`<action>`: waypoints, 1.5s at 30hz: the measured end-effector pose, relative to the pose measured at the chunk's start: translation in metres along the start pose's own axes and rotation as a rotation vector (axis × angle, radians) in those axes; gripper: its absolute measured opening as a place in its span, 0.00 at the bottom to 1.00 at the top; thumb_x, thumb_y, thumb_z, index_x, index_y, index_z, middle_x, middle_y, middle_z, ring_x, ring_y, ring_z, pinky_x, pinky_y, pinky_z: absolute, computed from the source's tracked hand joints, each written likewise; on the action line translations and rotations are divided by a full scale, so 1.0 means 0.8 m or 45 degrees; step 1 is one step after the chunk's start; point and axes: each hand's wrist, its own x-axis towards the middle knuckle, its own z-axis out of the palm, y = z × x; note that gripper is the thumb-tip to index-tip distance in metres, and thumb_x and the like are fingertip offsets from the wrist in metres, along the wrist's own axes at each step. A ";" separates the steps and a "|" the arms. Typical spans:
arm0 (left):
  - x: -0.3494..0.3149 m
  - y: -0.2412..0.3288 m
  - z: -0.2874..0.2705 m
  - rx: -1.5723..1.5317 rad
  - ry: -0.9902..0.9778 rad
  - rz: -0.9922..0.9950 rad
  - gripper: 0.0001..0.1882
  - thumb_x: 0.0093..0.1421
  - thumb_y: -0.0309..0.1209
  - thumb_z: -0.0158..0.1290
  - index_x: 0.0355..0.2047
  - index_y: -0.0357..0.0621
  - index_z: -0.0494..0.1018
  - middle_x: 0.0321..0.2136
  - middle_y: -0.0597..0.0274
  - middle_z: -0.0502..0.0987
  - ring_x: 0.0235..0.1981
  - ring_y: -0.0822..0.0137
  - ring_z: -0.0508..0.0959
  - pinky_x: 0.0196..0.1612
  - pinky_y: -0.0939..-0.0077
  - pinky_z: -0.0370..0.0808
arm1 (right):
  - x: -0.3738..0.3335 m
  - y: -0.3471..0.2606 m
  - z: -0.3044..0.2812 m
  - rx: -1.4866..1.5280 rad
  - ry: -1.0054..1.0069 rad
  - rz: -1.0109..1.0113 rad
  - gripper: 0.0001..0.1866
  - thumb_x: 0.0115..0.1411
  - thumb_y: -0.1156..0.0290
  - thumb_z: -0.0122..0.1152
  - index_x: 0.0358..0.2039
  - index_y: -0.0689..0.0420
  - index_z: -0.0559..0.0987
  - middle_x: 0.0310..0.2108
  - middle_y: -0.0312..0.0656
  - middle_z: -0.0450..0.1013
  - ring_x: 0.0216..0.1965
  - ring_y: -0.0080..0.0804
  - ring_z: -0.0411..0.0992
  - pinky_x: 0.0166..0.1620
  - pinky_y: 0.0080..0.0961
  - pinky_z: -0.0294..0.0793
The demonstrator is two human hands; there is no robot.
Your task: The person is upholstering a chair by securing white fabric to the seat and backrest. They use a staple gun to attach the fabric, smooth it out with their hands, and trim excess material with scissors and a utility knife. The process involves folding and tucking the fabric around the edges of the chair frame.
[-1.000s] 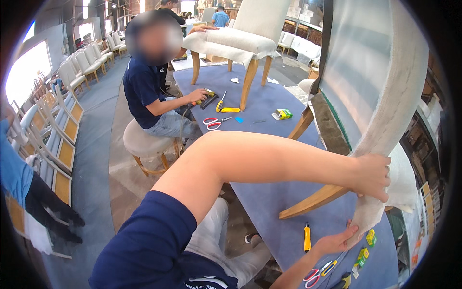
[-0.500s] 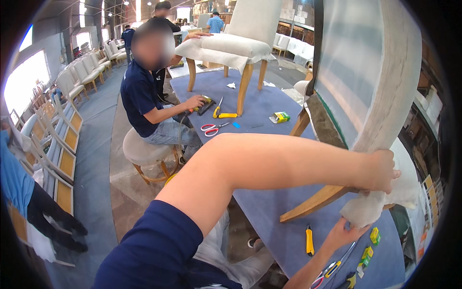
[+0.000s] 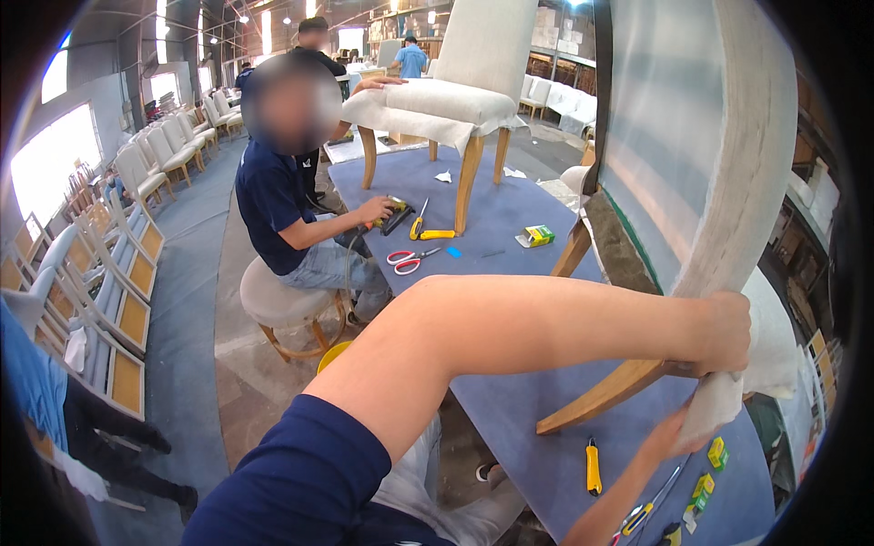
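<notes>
A chair (image 3: 739, 182) stands tipped on the table at the right, its curved edge wrapped in pale cloth and a wooden leg (image 3: 601, 396) pointing toward me. My left hand (image 3: 726, 332) reaches across and is closed on the cloth at the lower corner of this chair. Just below it, a loose flap of pale cloth (image 3: 714, 407) hangs beside the leg. My right hand (image 3: 675, 435) grips that flap from underneath, its fingertips partly hidden by the cloth.
On the blue table (image 3: 519, 409) lie a yellow cutter (image 3: 594, 467), a screwdriver (image 3: 651, 502) and small green-yellow boxes (image 3: 700, 496). Across from me a seated person holds a staple gun (image 3: 393, 217) beside another chair (image 3: 437, 100). Red-handled scissors (image 3: 410, 261) lie between us.
My right hand has moved up slightly with the cloth flap, which is now drawn narrower and closer under my left hand. The left hand keeps its hold. The view has shifted a little.
</notes>
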 end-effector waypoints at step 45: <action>0.011 0.001 0.008 0.228 -0.138 -0.072 0.03 0.51 0.36 0.64 0.28 0.59 0.85 0.27 0.70 0.84 0.34 0.65 0.84 0.35 0.65 0.73 | 0.090 -0.095 0.047 -0.283 -0.273 -0.065 0.04 0.59 0.75 0.60 0.34 0.62 0.77 0.20 0.42 0.72 0.19 0.32 0.72 0.22 0.30 0.68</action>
